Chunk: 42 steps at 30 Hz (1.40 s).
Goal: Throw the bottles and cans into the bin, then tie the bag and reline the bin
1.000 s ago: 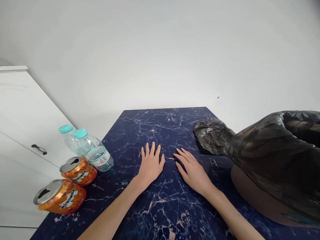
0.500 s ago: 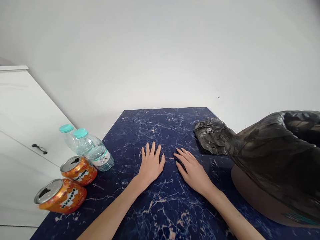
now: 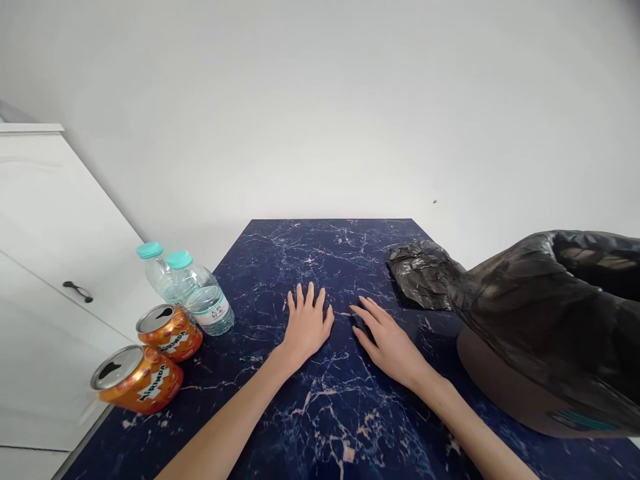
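Your left hand (image 3: 306,327) and right hand (image 3: 390,343) lie flat with fingers spread on the middle of the dark blue marbled counter (image 3: 330,253), holding nothing. At the counter's left edge, two orange drink cans (image 3: 170,331) and two clear teal-capped bottles (image 3: 205,300) sit untouched. The black bag-lined bin (image 3: 540,313) sits at its right edge.
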Available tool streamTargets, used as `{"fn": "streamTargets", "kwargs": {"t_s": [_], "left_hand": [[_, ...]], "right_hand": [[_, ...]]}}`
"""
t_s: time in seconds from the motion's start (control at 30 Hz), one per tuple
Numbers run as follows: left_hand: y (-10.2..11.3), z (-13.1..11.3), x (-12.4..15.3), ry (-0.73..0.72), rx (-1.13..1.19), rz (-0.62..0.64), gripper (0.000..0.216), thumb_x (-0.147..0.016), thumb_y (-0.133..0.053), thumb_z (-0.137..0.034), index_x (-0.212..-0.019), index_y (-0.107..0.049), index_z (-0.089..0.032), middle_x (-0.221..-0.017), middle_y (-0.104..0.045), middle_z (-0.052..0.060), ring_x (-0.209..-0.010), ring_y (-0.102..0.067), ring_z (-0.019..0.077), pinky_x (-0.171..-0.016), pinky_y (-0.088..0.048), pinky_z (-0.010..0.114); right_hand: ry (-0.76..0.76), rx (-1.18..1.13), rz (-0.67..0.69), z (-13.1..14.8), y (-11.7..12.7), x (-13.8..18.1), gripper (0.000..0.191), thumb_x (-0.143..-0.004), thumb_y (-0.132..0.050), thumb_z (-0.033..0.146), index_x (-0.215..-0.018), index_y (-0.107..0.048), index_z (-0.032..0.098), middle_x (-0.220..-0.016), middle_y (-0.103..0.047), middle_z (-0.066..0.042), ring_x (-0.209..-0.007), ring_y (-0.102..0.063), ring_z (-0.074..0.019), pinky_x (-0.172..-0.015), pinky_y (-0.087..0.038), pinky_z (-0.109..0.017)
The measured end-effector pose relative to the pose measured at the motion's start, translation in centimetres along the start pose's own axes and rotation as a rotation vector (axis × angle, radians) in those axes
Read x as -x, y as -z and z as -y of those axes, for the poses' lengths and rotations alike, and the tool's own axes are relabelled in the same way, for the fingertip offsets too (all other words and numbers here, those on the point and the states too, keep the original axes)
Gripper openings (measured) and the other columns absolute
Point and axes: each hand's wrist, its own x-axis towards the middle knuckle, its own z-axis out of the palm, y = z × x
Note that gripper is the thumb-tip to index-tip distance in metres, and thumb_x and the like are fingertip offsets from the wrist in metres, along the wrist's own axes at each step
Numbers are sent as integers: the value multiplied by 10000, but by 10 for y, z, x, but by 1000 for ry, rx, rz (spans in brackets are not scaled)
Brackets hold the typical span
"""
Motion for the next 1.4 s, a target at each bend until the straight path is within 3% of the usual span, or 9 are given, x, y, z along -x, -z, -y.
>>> {"fn": "streamTargets", "kwargs": {"t_s": [0.1,0.2,0.33,0.47,0.6,0.7,0.8,1.17,1.4], "left_hand": [[0,0,-1,-3,11,-15,605,-1130,-364,-423,-1627,-535,-124,-1735,-437,215,-1633,-320,505,-1303,-270,732],[-2,2,-3,-7,27,-31,603,-1125,-353,-412,-1621,-540,-126,-1728,-450,214,-1634,-320,502,-1305,-258,732],[-3,4,-4,-16,46,-39,610,-1120,-341,-409,-1622,-537,-123,-1733,-440,216,-1638,-312,501,-1296,-263,744],[-3,6,0,-35,58,-38,619,-1126,-325,-428,-1617,-549,-125,-1731,-448,208,-1639,-321,486,-1303,-277,724],[-4,7,6,-58,71,-47,609,-1127,-325,-416,-1608,-566,-130,-1722,-463,203,-1641,-332,465,-1311,-291,705],[-4,8,12,-76,79,-59,591,-1126,-333,-419,-1606,-575,-171,-1718,-477,179,-1639,-349,445,-1305,-310,709],[-4,10,20,-96,90,-63,584,-1127,-356,-424,-1613,-568,-181,-1724,-473,169,-1641,-352,431,-1310,-317,696],[14,7,48,-96,336,-28,561,-1098,-461,-447,-1574,-593,-182,-1731,-467,142,-1666,-316,374,-1362,-243,626],[33,13,44,180,847,-129,581,-1118,-437,-556,-1574,-499,-201,-1650,-561,175,-1555,-516,335,-1291,-409,545]], "right_hand": [[37,9,-16,26,41,17,495,-1149,-435,425,-1610,-544,282,-1743,-454,-48,-1662,-329,-310,-1313,-425,-567],[114,19,-110,62,95,43,467,-1143,-479,396,-1607,-532,380,-1664,-559,-8,-1578,-486,-317,-1213,-558,-558],[329,155,-292,95,161,74,500,-1096,-571,277,-1593,-551,330,-1531,-679,-49,-1493,-582,-329,-1162,-590,-540],[263,368,-542,84,209,85,409,-1072,-608,268,-1474,-639,337,-1467,-714,-62,-1403,-650,-314,-1206,-512,-509],[-12,605,-618,39,237,91,456,-1112,-493,545,-1444,-655,278,-1345,-772,-120,-1264,-728,-342,-1039,-574,-517],[-231,727,-586,9,243,99,633,-1035,-447,788,-1344,-712,302,-1196,-819,-130,-1150,-749,-404,-820,-567,-535],[-284,767,-618,1,241,106,550,-1034,-490,764,-1160,-764,305,-1048,-836,-102,-1060,-754,-391,-735,-534,-489],[304,583,-681,51,219,92,152,-1056,-710,342,-979,-703,212,-859,-767,-58,-827,-729,-235,-791,-536,-356],[527,193,-592,95,191,51,117,-1002,-752,206,-991,-638,230,-956,-702,-46,-884,-659,-210,-907,-519,-434]]}}
